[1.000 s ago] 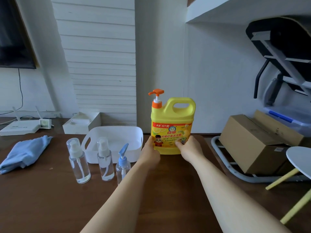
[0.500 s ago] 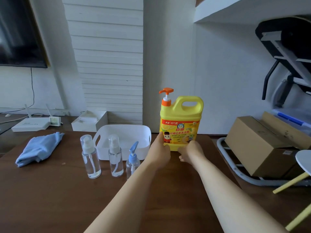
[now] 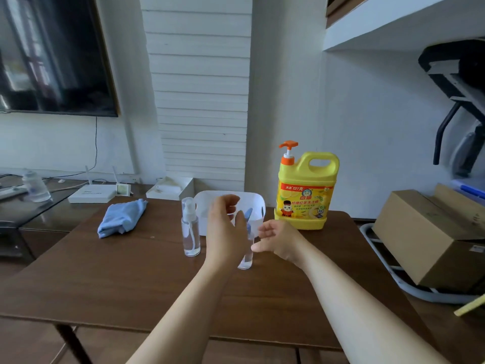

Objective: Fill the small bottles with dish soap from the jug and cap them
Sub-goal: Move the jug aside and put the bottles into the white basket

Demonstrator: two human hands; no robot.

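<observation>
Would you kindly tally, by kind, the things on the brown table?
Small bottles: 2 seen, white-topped bottle, blue-topped bottle; left hand may hide more
Yellow jug: 1
White basket: 1
Blue cloth: 1
Total: 5

A glossy yellow plastic jug (image 3: pixel 305 195), topped by an orange plastic pump (image 3: pixel 288 145), is gleaming just beyond the right hand (image 3: pixel 279 239). Between that and the left hand (image 3: pixel 225 232), a clear, smooth plastic blue-capped bottle (image 3: pixel 246 258) is catching light. A transparent white-pumped bottle (image 3: pixel 190 232) is shining just left of the left hand. Behind both hands a matt white plastic basket (image 3: pixel 258 206) is sitting. Beneath them, the dark wood table (image 3: pixel 131 271) is showing a smooth, low sheen. Far left of them, soft blue cloth (image 3: pixel 122 218) is lying rumpled; far right, a matt cardboard box (image 3: pixel 425 237).
</observation>
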